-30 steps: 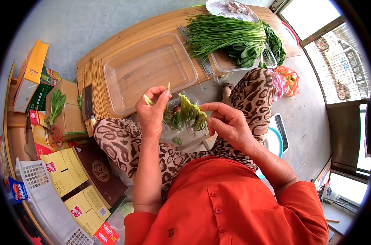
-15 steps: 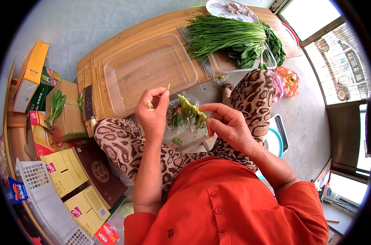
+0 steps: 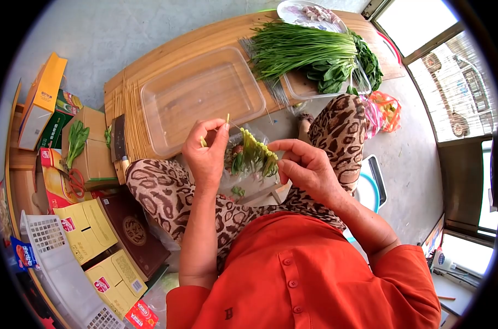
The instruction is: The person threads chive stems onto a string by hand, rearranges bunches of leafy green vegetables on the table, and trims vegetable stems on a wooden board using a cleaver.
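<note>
My left hand (image 3: pixel 206 151) is closed, with a short pale-green stem (image 3: pixel 227 118) pinched upright between thumb and forefinger. Another bit of green stem (image 3: pixel 204 142) pokes out by its curled fingers. Across from it, my right hand (image 3: pixel 306 166) grips the near end of a thin skewer threaded with folded green vegetable pieces (image 3: pixel 254 152), their limp leaves hanging down. The skewer's bare tip points up and left, close to the stem in my left hand. Below them is a clear plastic bag (image 3: pixel 243 178) with leafy scraps, partly hidden.
On the wooden table (image 3: pixel 166 63) are a clear plastic tub (image 3: pixel 262 98), bamboo skewers (image 3: pixel 132 118), a cleaver (image 3: pixel 118 140), metal skewers (image 3: pixel 279 93), long green chives (image 3: pixel 298 49) and a plate of meat (image 3: pixel 292 12). Cartons (image 3: pixel 98 233) and red scissors (image 3: pixel 76 182) stand at left.
Both hands keep their hold and have barely moved. The hanging leaves on the skewer have shifted slightly.
</note>
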The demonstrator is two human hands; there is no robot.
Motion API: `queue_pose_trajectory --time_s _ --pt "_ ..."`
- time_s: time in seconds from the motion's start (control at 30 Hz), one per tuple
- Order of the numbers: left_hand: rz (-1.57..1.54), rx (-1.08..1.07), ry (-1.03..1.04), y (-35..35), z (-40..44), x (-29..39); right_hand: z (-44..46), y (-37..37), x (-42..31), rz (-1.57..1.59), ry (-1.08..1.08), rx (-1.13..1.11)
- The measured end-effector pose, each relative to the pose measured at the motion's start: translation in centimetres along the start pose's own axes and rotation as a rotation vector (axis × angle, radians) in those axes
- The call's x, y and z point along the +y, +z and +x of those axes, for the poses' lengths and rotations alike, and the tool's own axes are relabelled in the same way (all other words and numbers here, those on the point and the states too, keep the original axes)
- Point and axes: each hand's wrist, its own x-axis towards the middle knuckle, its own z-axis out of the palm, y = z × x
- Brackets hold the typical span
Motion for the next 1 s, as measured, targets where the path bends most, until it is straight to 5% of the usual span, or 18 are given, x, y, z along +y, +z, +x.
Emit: queue_pose_trajectory --time_s 0.6,0.87,1.0 --pt "0.162 0.026 0.257 0.7 -0.1 0.9 1.1 0.9 -0.3 0.075 0.015 0.031" --pt "-0.015 -0.141 -0.163 0.7 -0.4 0.1 2.9 0.0 1.1 0.122 -0.046 0.074" --pt "0.085 -0.441 -0.247 0.7 -0.3 -1.1 3.7 0.2 1.3 0.186 -0.1 0.077"
